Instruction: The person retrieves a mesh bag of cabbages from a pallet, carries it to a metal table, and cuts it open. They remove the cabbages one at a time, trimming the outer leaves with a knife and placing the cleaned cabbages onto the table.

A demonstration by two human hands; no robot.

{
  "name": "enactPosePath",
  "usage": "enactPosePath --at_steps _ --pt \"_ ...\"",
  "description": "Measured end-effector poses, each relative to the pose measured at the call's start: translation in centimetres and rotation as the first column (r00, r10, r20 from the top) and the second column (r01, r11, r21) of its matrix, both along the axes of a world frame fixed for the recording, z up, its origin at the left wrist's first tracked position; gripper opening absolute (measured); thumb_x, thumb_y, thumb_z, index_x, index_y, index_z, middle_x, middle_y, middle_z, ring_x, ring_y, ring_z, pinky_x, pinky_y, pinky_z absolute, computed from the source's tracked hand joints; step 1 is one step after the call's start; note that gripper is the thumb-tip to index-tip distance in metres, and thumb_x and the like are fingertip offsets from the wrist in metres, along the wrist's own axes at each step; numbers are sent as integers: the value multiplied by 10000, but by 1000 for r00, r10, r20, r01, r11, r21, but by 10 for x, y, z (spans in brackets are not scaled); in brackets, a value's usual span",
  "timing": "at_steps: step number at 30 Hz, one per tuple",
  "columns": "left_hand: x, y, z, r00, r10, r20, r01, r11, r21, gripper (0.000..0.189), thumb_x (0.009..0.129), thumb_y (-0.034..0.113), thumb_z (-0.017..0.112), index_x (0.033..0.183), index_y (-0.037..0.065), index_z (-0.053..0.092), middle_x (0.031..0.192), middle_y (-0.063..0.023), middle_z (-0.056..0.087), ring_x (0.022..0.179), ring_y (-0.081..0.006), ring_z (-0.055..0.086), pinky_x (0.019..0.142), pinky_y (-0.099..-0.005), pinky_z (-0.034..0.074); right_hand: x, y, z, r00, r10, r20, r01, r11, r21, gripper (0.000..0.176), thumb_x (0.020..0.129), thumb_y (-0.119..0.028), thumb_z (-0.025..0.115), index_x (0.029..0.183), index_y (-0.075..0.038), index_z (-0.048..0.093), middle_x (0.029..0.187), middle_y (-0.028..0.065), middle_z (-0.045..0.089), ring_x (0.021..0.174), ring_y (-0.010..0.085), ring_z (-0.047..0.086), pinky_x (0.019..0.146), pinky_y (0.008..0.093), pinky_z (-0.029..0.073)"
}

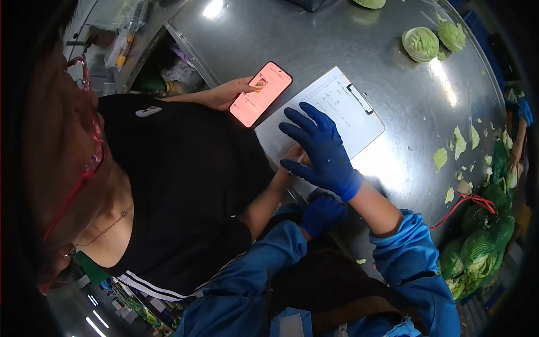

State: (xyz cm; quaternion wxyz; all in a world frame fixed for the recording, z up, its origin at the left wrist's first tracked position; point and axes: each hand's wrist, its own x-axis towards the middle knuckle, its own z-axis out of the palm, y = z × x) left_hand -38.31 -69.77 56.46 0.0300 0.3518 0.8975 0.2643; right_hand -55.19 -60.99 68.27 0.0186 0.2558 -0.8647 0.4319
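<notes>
My right hand, in a blue glove, is raised over the clipboard with its fingers spread and nothing in it. Below it, at the table's near edge, is my left hand, also gloved in blue; its fingers cannot be made out. Handwriting shows on the white paper held by the clipboard's clip. Another person's hand, partly behind my right hand, holds a pen on the paper. That person's other hand holds a phone with a lit pink screen beside the clipboard.
The person in a black shirt stands close on the left. Cabbages lie on the metal table at the back right. Loose leaves and green net bags with red string are at the right, near another person's hand.
</notes>
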Motion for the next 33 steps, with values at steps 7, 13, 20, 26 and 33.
enactPosePath --at_steps 7,13,20,26,33 --pt "-2 4 -1 999 25 -42 -23 999 49 122 845 219 591 747 150 564 726 -49 543 735 -215 564 695 -354 447 -2 -7 -1 1000 0 -5 0 1000 5 614 775 -358 722 1314 -119 551 1456 127 436 1364 380 332 1099 486 279" --pt "-3 5 4 999 17 -27 -16 1000 26 139 848 231 588 735 155 565 719 -48 543 728 -215 566 687 -360 445 -4 -8 -4 1000 2 -21 -2 1000 24 625 784 -359 719 1327 -113 531 1454 129 435 1348 387 347 1083 489 305" --pt "3 0 -14 998 -39 58 40 999 -8 127 868 243 571 763 172 569 726 -27 543 734 -211 568 696 -363 453 -18 -11 -3 990 3 140 5 998 -58 608 847 -369 676 1355 -98 478 1451 142 434 1150 351 572 897 426 501" --pt "-4 -1 4 993 -38 116 35 999 29 91 865 226 581 794 171 565 740 -45 532 750 -221 564 730 -377 456 -32 -18 -9 981 27 194 -31 999 18 575 894 -371 634 1376 -117 452 1459 116 434 1035 342 632 862 417 520" --pt "1 0 4 997 -28 78 26 999 27 88 853 213 598 786 166 564 735 -52 523 756 -230 559 761 -378 460 -27 -20 -17 979 36 201 -39 999 12 584 894 -365 627 1396 -142 430 1453 109 436 1020 341 635 846 423 525"
